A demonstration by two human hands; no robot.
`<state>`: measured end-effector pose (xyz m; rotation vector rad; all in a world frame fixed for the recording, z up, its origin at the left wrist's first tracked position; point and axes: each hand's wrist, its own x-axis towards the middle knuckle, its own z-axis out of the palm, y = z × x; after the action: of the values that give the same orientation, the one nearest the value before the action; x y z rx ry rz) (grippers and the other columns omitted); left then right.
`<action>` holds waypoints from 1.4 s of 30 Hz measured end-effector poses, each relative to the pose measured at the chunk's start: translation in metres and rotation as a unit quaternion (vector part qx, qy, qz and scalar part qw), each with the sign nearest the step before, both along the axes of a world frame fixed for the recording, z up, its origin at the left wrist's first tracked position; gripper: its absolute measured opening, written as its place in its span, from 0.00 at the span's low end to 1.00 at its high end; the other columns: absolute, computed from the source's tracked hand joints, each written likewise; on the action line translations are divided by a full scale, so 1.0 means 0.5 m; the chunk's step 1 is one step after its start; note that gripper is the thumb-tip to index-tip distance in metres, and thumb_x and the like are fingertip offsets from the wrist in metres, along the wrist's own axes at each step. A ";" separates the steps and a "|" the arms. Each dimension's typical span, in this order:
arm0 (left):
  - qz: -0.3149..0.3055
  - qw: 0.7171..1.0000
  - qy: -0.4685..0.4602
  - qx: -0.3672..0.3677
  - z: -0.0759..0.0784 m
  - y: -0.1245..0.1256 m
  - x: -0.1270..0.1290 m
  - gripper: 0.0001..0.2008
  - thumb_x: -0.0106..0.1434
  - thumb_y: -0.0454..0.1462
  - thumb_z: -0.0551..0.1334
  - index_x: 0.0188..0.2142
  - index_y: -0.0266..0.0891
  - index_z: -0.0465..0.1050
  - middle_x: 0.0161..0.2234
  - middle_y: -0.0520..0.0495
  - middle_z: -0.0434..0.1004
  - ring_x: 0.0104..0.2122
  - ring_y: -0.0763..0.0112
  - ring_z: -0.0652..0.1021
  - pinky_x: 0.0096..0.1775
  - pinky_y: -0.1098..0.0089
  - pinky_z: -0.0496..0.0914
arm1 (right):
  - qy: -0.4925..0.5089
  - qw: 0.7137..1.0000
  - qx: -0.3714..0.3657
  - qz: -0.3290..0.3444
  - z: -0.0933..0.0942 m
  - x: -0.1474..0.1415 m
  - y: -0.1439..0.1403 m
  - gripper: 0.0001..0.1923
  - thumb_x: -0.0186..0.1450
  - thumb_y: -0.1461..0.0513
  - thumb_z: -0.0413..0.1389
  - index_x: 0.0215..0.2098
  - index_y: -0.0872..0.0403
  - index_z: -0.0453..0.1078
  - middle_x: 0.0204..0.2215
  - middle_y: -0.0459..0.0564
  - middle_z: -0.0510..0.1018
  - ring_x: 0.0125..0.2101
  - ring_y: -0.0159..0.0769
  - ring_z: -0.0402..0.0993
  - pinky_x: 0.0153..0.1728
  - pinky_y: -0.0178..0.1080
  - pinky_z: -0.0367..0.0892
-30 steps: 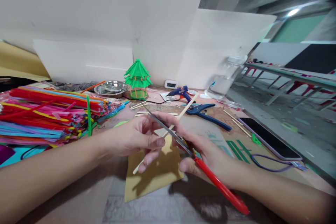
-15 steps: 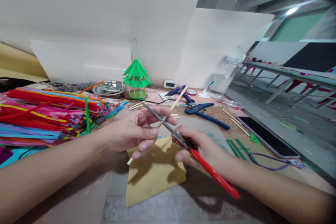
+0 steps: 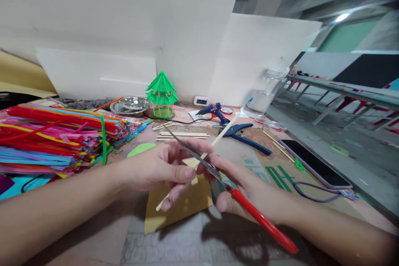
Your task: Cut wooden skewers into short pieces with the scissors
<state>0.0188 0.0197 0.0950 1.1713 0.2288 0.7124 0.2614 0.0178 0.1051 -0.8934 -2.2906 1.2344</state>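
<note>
Cutting step in hand: left hand point(image 3: 156, 168) pinches a thin wooden stick point(image 3: 222, 131) held slantwise above the tan card point(image 3: 183, 205), right hand point(image 3: 246, 187) clamped on red-handled scissors point(image 3: 218, 174) whose blades cross the stick; next likely needs a firm, steady squeeze.

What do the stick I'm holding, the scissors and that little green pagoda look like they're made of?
The stick looks like bare wood or bamboo: pale tan, matte, thin. The scissors have grey blades with a dull metallic sheen, likely steel, and a glossy red handle that looks like plastic. The pagoda roof seems built from bright green straws or strips, probably plastic, on pale stick-like posts; too small to be sure.
</note>
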 end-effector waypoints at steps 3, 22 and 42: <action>0.003 1.000 -0.018 0.009 0.000 -0.004 0.005 0.17 0.67 0.34 0.64 0.54 0.45 0.71 0.24 0.57 0.72 0.16 0.79 0.73 0.17 0.81 0.72 | 0.000 1.000 -0.011 -0.008 -0.007 0.005 0.000 0.44 0.60 0.43 0.63 0.67 0.53 0.61 0.65 0.63 0.65 0.60 0.56 0.69 0.59 0.56 0.66; 0.022 0.997 0.075 -0.028 -0.012 0.034 0.002 0.25 0.63 0.33 0.68 0.59 0.46 0.69 0.31 0.53 0.79 0.15 0.84 0.71 0.15 0.85 0.63 | -0.003 0.995 0.094 0.020 -0.011 -0.025 0.038 0.11 0.67 0.57 0.58 0.45 0.54 0.72 0.40 0.51 0.79 0.41 0.40 0.75 0.44 0.41 0.71; 0.159 0.976 0.082 0.121 0.060 0.079 -0.092 0.18 0.67 0.32 0.64 0.54 0.51 0.76 0.59 0.42 0.74 0.14 0.94 0.68 0.15 0.88 0.63 | -0.217 0.945 0.245 0.000 -0.047 0.021 0.116 0.26 0.65 0.61 0.61 0.61 0.46 0.68 0.50 0.54 0.75 0.46 0.44 0.75 0.47 0.45 0.72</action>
<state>-0.0270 0.0591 0.1248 1.4467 0.4862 0.9449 0.2721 0.0757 0.0816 -1.0404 -2.7505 0.4387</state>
